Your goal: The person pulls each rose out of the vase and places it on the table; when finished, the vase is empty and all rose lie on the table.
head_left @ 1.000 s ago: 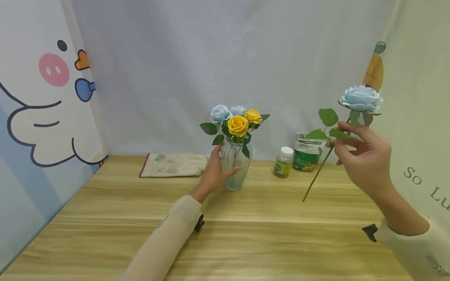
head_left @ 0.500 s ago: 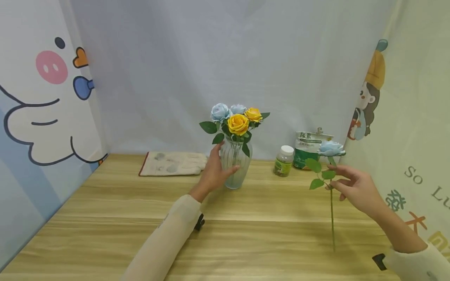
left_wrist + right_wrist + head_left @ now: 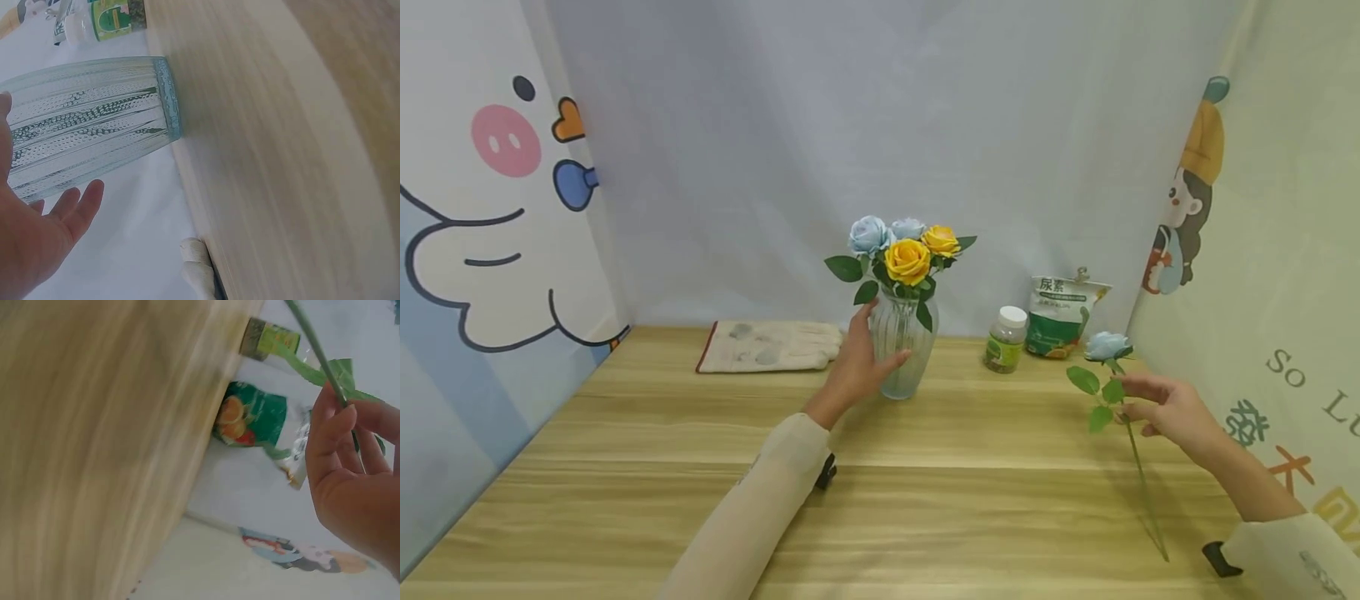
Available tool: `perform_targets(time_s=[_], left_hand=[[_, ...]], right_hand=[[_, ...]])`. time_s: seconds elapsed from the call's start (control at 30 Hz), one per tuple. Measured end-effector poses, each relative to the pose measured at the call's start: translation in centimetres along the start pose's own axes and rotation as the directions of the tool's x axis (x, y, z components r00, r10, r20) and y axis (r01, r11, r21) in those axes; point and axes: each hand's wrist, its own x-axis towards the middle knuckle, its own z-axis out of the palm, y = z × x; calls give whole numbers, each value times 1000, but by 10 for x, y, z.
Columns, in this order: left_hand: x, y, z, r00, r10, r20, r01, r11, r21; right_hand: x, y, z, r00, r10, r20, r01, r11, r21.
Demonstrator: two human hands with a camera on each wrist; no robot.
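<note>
A ribbed clear glass vase (image 3: 902, 342) stands upright on the table, holding blue roses (image 3: 870, 236) and yellow roses (image 3: 907, 262). My left hand (image 3: 859, 367) holds its left side, the thumb lying across the front; in the left wrist view the same hand (image 3: 44, 237) curves around the glass vase (image 3: 94, 119). To the right, my right hand (image 3: 1172, 417) pinches the stem of a single blue rose (image 3: 1107, 346), just below the bloom by its leaves. The stem slants down to the right over the table. In the right wrist view, thumb and fingers (image 3: 337, 425) close on the green stem (image 3: 312, 337).
White gloves (image 3: 771, 347) lie folded at the back left. A small white-capped bottle (image 3: 1005, 340) and a clipped green-and-white pouch (image 3: 1060, 317) stand at the back right of the wooden table (image 3: 925, 517). Printed curtains enclose the sides.
My right hand has lowered the single blue rose from beside the right curtain to near the tabletop, its stem swinging rightward at the bottom. The left hand stays at the vase.
</note>
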Motion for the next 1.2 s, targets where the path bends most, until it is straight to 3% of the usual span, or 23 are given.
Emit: perform_targets(time_s=[0.17,0.4,0.63,1.03,1.2], left_hand=[[0,-1,2,1000,-5,6,5,1000,1],[0,-1,3,1000,15,-11,-14,1000,7],[0,0,2,1000,-9,-13,9,1000,5],[1,0,3,1000,10,-8,-10,999,44],[0,0,3,1000,15,9,-16,998,56]], right_hand=[[-1,18,-7,995,76,72,-76,997,-2],[0,37,-16,982,122,146,-122,992,-12],[7,53,-26,955,210,211,-210,977,-21],[14,64,-37,946,260,195,-261,965,-19],[16,68,-41,941,273,201,-260,962,-87]])
